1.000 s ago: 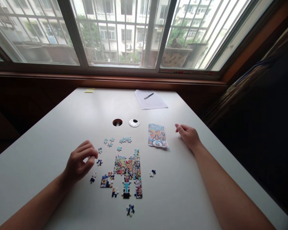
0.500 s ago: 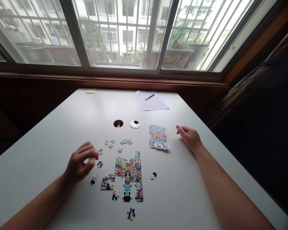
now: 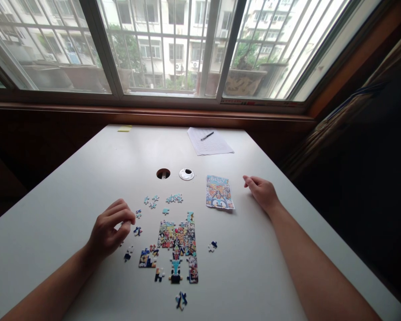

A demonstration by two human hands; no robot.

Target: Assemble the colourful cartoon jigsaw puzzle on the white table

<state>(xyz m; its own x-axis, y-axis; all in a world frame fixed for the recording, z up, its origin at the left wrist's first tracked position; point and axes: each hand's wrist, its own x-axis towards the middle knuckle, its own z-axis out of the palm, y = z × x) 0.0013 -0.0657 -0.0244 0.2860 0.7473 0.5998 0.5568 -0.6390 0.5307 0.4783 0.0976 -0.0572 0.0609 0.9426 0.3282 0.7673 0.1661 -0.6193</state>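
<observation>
A partly joined jigsaw [image 3: 177, 236] lies flat on the white table [image 3: 254, 267], with gaps at its lower left and top. My left hand [image 3: 112, 227] rests left of it, fingers curled and apart with nothing seen between them; it partly covers small pieces beneath. My right hand [image 3: 261, 191] lies on its side at the right, fingers folded in, beside the printed picture card [image 3: 219, 192]; whether it holds anything is hidden. A joined cluster [image 3: 148, 257] sits left of the jigsaw. Light blue pieces [image 3: 174, 198] are above it, and a loose piece [image 3: 213, 246] is to its right.
Another loose piece [image 3: 181, 300] lies near the front. Farther back are a round hole [image 3: 163, 173], a metal ring [image 3: 186, 174], paper sheets [image 3: 214, 145] with a pen [image 3: 207, 136], and a yellow note [image 3: 124, 128]. A barred window stands behind the table.
The view has shifted slightly. Neither hand has visibly moved over the table, and the pieces lie as before.
</observation>
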